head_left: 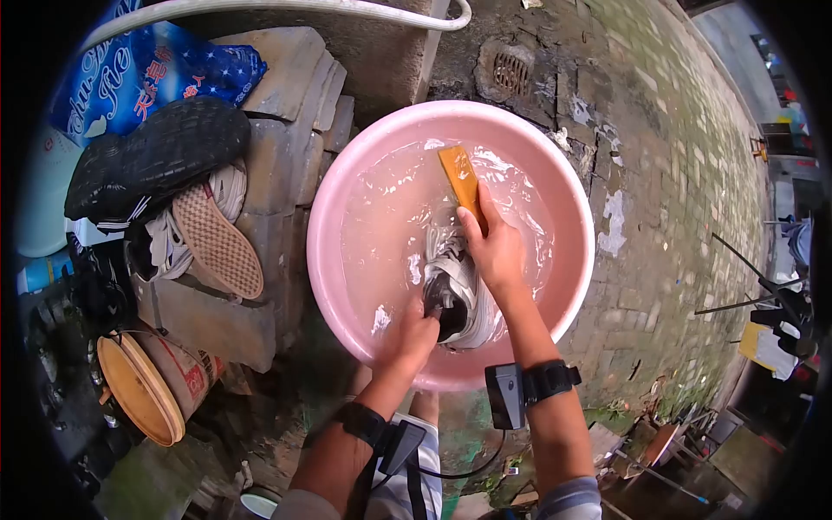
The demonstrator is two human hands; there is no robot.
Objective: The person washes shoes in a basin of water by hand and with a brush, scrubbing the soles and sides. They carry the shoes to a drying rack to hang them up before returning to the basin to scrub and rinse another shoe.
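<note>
A pink basin (334, 251) of cloudy water sits in front of me. Partly under the water lies a dark shoe with white laces (459, 290), its toe pointing away from me. My left hand (418, 332) grips the shoe at its dark collar, thumb on the opening. In my right hand (500, 247) is an orange-brown scrubbing brush (459, 178), held by one end above the shoe's toe. The brush's bristles are hidden from this side. Both wrists carry black straps with small boxes.
On stacked stone slabs (282, 156) at left lie a tan-soled shoe (221, 238), a black shoe (160, 156) and a blue detergent bag (173, 74). Below them a bucket (143, 386) lies tilted. A drain grate (510, 73) and mossy brick paving (667, 217) are beyond the basin.
</note>
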